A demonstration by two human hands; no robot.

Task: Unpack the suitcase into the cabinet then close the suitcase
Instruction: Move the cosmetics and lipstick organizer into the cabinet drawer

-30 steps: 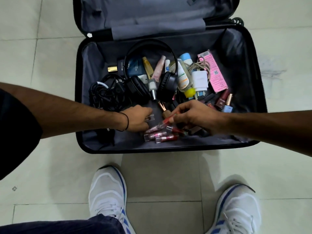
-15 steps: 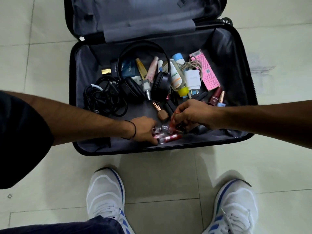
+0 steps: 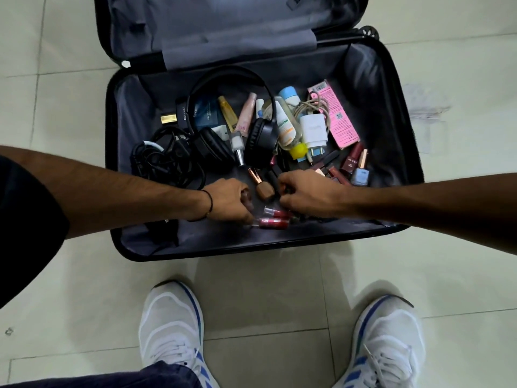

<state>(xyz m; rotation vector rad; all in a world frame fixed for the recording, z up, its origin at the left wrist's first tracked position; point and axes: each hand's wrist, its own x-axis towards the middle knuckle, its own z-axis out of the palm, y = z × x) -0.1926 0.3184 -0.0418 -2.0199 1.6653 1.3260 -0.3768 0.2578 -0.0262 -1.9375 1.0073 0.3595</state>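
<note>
Gaping black suitcase [image 3: 373,88], cosmetics [image 3: 286,127] inside, left hand [image 3: 228,201] pinching red tube [image 3: 273,223], right hand [image 3: 309,196] grip unclear

tile floor [image 3: 70,275] | L sneaker [image 3: 170,317], R sneaker [image 3: 389,331]: white w/ blue | floor smudge [image 3: 428,110]

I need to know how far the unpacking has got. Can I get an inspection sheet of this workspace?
Surface: tiled floor; the suitcase lies open on it.
Job's things: headphones, charger, pink box, red tubes and other bottles, all inside the suitcase; cabinet not in view.
Clutter: small scrap on the floor.
Grippers: left hand and right hand are both down at the red tubes, fingers curled; grip unclear.
Cables: black cables bundled at the suitcase's left; beige cable coiled above the charger.
Surroundings: two white shoes; smudge on a tile.
</note>
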